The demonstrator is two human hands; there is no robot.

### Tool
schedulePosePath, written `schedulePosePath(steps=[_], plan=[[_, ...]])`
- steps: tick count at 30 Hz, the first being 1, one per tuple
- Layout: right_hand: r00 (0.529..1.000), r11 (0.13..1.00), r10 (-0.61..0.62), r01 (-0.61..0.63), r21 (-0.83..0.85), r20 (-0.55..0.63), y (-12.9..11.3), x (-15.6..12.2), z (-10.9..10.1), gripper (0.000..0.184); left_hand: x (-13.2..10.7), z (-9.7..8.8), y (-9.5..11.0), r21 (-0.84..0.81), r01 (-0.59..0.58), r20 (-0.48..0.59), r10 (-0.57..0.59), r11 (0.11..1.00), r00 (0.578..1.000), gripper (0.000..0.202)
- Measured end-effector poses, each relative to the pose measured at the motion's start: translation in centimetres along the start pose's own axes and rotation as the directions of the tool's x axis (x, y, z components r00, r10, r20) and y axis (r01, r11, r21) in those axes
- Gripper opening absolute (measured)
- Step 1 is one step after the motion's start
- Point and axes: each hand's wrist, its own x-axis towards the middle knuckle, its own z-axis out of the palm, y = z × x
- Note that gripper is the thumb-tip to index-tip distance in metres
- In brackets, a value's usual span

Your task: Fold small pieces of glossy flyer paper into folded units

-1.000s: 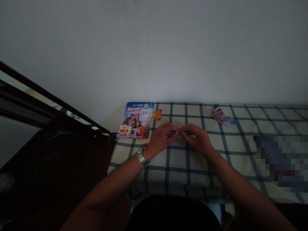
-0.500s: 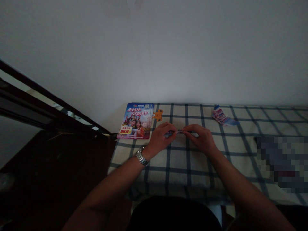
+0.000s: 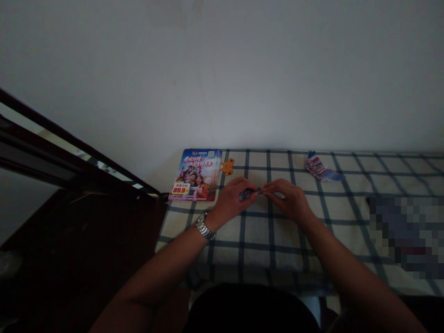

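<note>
My left hand [image 3: 233,200] and my right hand [image 3: 289,200] meet over a checked cloth [image 3: 256,231]. Both pinch a small folded strip of coloured paper [image 3: 250,193] between their fingertips, low over the cloth. A metal watch [image 3: 204,227] is on my left wrist. The room is dim, so the strip's details are hard to make out.
A stack of colourful flyers [image 3: 197,174] lies at the cloth's far left corner, with a small orange piece [image 3: 227,166] beside it. A heap of folded coloured paper pieces [image 3: 318,167] lies at the far right. A white wall stands behind; dark wooden furniture [image 3: 69,203] is left.
My hands have stayed in place. The fingers have worked the strip: it looks shorter and more bunched toward my left hand than a second ago.
</note>
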Motion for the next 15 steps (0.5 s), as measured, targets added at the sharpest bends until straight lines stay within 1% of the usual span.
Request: schedulePosePath(steps=[4,7,9,12,15], plan=[[1.0,1.0,0.003,-0.003,-0.001,0.018,0.22,-0.17,0.19,0.006,-0.06,0.08,-0.05,0.002,-0.038,-0.005,0.038,0.999,0.999,0.007],[1.0,1.0,0.019,-0.019,-0.014,-0.002,0.23,-0.27,0.48,0.006,-0.11,0.21,-0.04,0.001,-0.037,-0.028,0.037,0.999,0.999,0.005],[0.998,0.998,0.045,-0.046,-0.036,-0.035,0.16,-0.28,0.61,0.015,-0.1,0.24,-0.02,0.004,-0.012,-0.068,0.013,1.0,0.998,0.005],[0.989,0.991,0.085,-0.096,-0.089,-0.12,0.05,-0.23,0.58,0.03,-0.06,0.14,-0.1,0.033,0.048,-0.143,-0.043,0.998,0.989,0.004],[0.98,0.985,0.078,-0.104,-0.139,-0.182,-0.07,-0.19,0.4,0.028,-0.03,0.04,-0.29,0.063,0.091,-0.199,-0.077,0.994,0.977,0.003]])
